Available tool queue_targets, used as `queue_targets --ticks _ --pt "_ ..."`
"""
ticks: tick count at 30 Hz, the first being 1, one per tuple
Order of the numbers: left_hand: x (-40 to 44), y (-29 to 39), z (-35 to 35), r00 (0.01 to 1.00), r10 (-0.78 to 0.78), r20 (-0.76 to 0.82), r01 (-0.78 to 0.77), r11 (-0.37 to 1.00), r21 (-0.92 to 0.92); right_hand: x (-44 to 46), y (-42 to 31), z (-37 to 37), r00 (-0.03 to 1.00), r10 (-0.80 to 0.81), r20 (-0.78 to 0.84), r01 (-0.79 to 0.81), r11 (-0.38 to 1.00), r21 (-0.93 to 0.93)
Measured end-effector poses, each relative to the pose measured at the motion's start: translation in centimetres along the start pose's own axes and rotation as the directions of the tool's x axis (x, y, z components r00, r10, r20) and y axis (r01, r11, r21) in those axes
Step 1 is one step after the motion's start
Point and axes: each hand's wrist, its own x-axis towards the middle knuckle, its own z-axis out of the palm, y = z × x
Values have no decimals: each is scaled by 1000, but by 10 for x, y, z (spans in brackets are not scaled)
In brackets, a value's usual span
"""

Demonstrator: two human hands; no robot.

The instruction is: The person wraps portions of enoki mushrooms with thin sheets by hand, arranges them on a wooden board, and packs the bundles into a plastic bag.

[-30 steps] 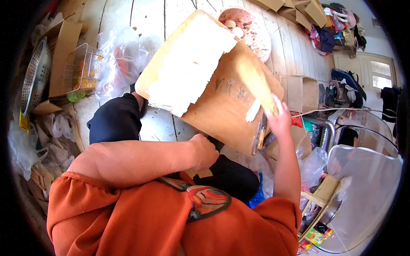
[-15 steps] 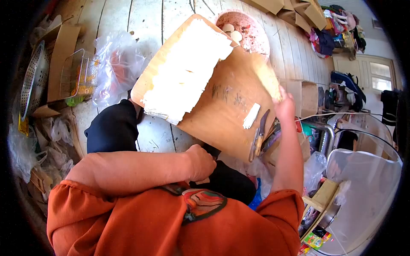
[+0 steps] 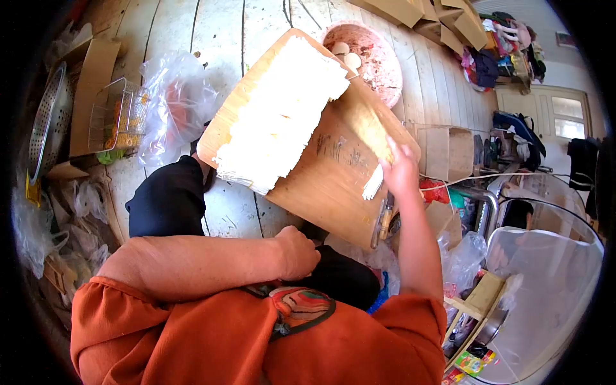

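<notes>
My right hand is closed round the narrow end of a pale yellow whisk brush. Its flared end reaches over the wooden board, slightly blurred. A layered stack of thin white sheets, overexposed, covers the board's left part. Near my right wrist lies a small bundle of white strips. A knife with a wooden handle rests along the board's right edge, partly behind my forearm. My left hand is a fist by my lap, its fingers curled under and no object showing.
Beyond the board stands a pink speckled basin with pale round pieces inside. Plastic bags, a wire basket and a metal colander are at left. Cardboard boxes and a clear plastic bin stand at right.
My right hand has moved left and slightly down, bringing the brush further in over the board toward the white stack. The left fist stays nearly in place.
</notes>
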Motion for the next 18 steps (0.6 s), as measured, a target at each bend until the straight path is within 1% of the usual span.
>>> queue_targets --ticks 1,2,4,5,10,12,13,15,18 --pt "-1 -1 2 999 30 -31 -29 999 18 15 -3 -5 989 114 94 -120 991 58" --pt "-1 -2 2 996 59 -62 -57 998 37 26 -2 -4 989 114 93 -120 991 58" --pt "-3 -1 -2 996 50 -68 -47 998 33 43 2 -5 976 218 -11 -218 975 -41" --pt "-4 -1 -4 997 41 -72 -40 999 25 45 8 -5 975 216 -55 -215 976 23" --pt "-2 0 -3 994 57 -93 -55 998 29 -4 43 -13 979 194 -61 -189 978 84" --pt "0 1 0 993 67 -95 -63 997 43 -33 52 -20 981 191 32 -193 978 86" --pt "2 2 3 990 76 -120 -73 997 37 -47 58 -21 980 196 32 -198 977 84" --pt "3 3 6 986 90 -143 -86 996 30 -69 67 -19 988 120 100 -130 986 106" --pt "4 3 6 987 94 -131 -93 996 9 -68 73 -10 984 153 93 -160 984 75"
